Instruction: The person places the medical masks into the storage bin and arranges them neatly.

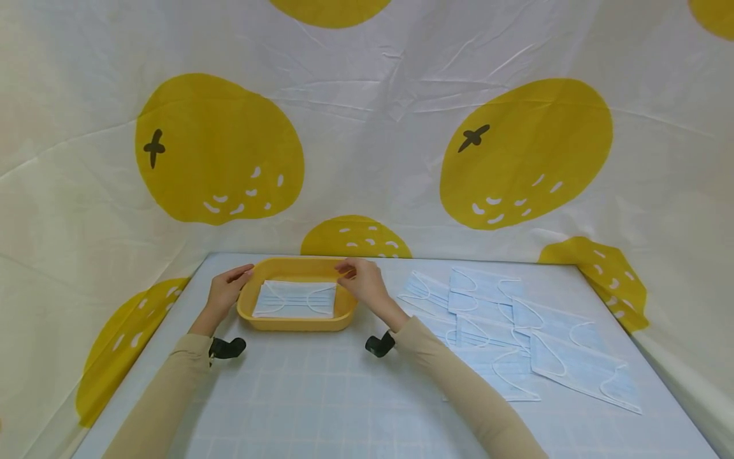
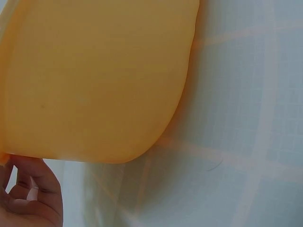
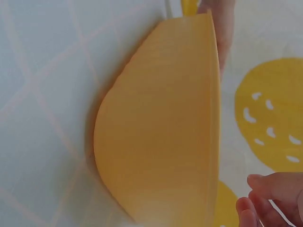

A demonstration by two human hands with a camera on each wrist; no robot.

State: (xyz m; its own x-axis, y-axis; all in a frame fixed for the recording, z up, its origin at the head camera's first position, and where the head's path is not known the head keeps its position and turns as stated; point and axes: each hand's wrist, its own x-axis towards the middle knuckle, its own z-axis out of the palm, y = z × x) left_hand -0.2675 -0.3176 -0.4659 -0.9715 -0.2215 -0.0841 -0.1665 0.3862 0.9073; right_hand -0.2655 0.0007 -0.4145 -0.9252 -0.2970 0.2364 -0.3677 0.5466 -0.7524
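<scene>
My left hand is at the left end of a yellow tray, its fingertips at the rim. In the left wrist view, the left fingers meet the tray's edge at the lower left. Inside the tray lies a light blue face mask with white ear loops, flat on the bottom. Over the tray's right rim hovers my right hand, fingers loosely bent and nothing visible in them. The right wrist view shows these fingertips beyond the rim, apart from the tray's outer wall.
Several more face masks lie spread and overlapping on the right of the table, partly behind my right forearm. A pale checked cloth covers the table. Behind it hangs a white curtain with large yellow fruit prints.
</scene>
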